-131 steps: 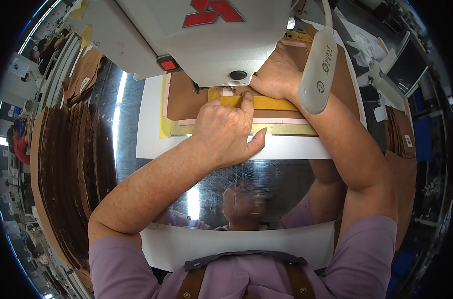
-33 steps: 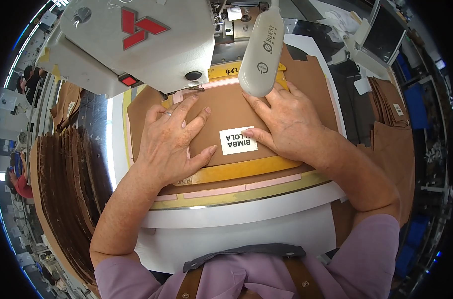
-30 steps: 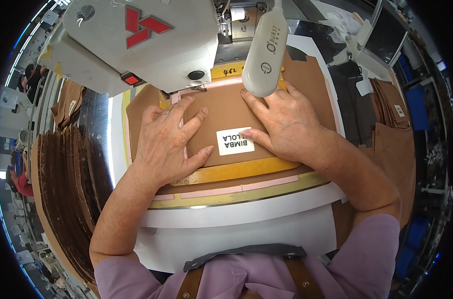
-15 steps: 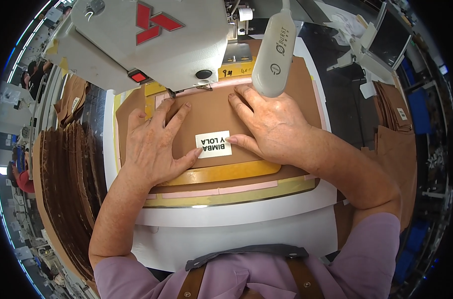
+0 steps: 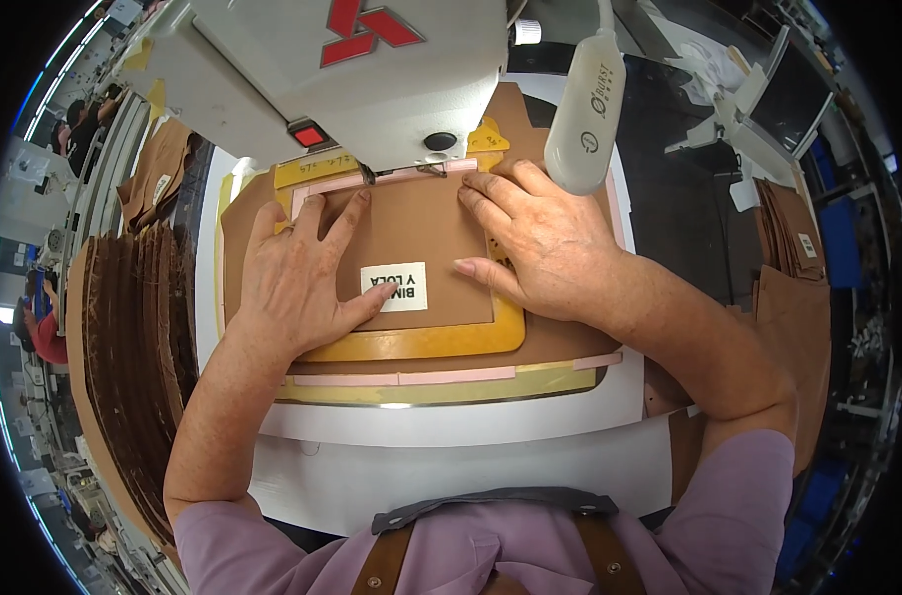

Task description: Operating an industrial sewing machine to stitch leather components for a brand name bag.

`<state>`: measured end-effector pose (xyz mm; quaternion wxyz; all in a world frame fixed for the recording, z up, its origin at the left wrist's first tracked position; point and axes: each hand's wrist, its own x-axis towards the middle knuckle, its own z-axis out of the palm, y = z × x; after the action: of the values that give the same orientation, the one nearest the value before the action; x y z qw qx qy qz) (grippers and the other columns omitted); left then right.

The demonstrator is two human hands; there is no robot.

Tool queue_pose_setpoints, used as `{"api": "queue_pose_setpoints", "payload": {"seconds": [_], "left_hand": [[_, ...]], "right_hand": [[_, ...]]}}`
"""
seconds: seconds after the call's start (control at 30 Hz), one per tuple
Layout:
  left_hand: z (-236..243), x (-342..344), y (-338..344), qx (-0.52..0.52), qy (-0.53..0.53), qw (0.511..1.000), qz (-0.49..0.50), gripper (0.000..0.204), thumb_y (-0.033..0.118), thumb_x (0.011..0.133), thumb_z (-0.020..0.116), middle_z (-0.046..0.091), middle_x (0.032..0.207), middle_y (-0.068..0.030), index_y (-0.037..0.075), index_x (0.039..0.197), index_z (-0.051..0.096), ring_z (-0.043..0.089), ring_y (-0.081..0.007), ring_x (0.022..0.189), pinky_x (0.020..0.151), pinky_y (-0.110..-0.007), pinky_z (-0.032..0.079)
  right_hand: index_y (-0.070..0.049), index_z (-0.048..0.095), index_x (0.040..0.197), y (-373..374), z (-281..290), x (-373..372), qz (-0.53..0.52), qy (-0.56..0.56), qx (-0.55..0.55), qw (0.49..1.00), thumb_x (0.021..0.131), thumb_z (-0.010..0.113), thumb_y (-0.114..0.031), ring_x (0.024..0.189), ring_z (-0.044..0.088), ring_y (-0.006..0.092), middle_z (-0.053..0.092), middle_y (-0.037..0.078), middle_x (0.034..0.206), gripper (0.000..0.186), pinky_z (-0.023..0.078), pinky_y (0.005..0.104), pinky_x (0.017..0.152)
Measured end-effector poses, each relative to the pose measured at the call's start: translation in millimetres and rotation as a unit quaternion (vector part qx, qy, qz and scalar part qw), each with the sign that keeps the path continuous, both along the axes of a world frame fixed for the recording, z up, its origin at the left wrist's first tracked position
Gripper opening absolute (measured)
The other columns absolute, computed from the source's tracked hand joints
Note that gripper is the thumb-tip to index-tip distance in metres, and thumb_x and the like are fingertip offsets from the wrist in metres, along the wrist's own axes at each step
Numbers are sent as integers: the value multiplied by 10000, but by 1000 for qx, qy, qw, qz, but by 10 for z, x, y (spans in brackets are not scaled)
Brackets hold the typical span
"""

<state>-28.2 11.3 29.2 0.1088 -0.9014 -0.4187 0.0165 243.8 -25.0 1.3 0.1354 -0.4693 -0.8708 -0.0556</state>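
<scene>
A brown fabric piece (image 5: 416,233) lies flat inside a yellow frame (image 5: 421,343), under the head of a white sewing machine (image 5: 392,89). A white label (image 5: 380,282) with dark lettering sits on the fabric. My left hand (image 5: 297,268) is spread over the left part of the fabric and frame, its thumb tip over the label. Fingers apart, my right hand (image 5: 540,233) rests at the right, fingertips near the frame's far edge and thumb pointing at the label. The needle area (image 5: 369,177) is just beyond my left index fingertip. Neither hand holds anything.
Stacked brown pieces (image 5: 139,347) stand at the left, with more brown pieces (image 5: 790,238) at the right. A whitish lamp (image 5: 585,119) hangs over my right hand. A dark screen (image 5: 788,94) stands at the far right. White sheeting (image 5: 451,466) covers the near side.
The fabric, frame and label have shifted left relative to my right hand and the machine. My left thumb now overlaps the label; my right thumb has come away from it.
</scene>
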Motion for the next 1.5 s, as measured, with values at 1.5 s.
{"api": "queue_pose_setpoints", "payload": {"seconds": [1.5], "left_hand": [[-331,317,314,-102,-199,962,-154,606,335,846,682,549,1371,-156,93,1392,579,547,-346,1230,1034,-451,436]], "right_hand": [[-132,698,1014,-319,67,-84,162,60,-15,985,751,792,-417,930,592,207,589,41,1064,399,498,384,873]]}}
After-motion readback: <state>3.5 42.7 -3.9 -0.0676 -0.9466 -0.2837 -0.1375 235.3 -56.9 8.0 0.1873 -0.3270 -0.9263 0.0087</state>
